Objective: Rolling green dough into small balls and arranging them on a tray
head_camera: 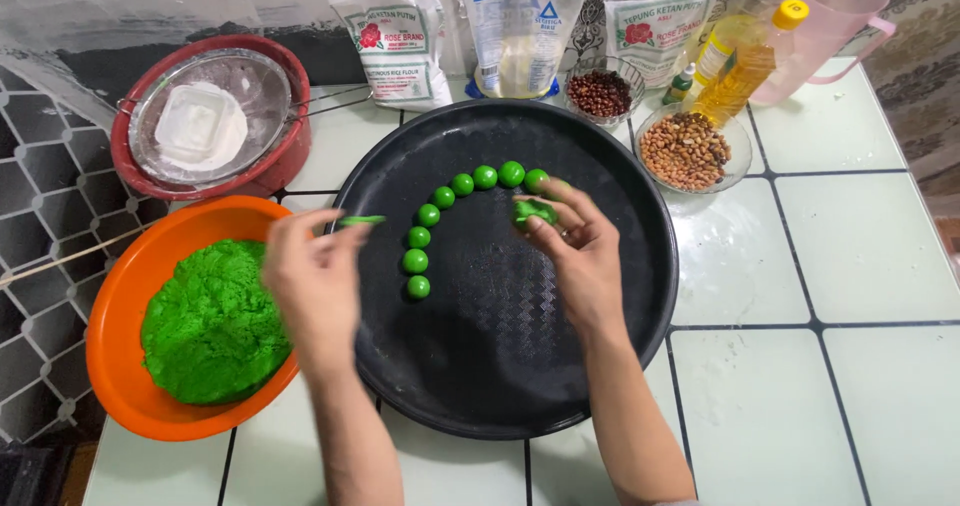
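A round black tray lies on the white tiled counter. Several small green dough balls sit on it in a curved row. My right hand is over the tray's middle and holds a lump of green dough at its fingertips, close to the row's right end. My left hand hovers at the tray's left rim and pinches a small flattened bit of green dough. An orange bowl at the left holds a big mass of green dough.
A red bowl with a sieve and a white block stands at the back left. Flour bags, an oil bottle, a pink jug, a peanut dish and a red-bean dish line the back.
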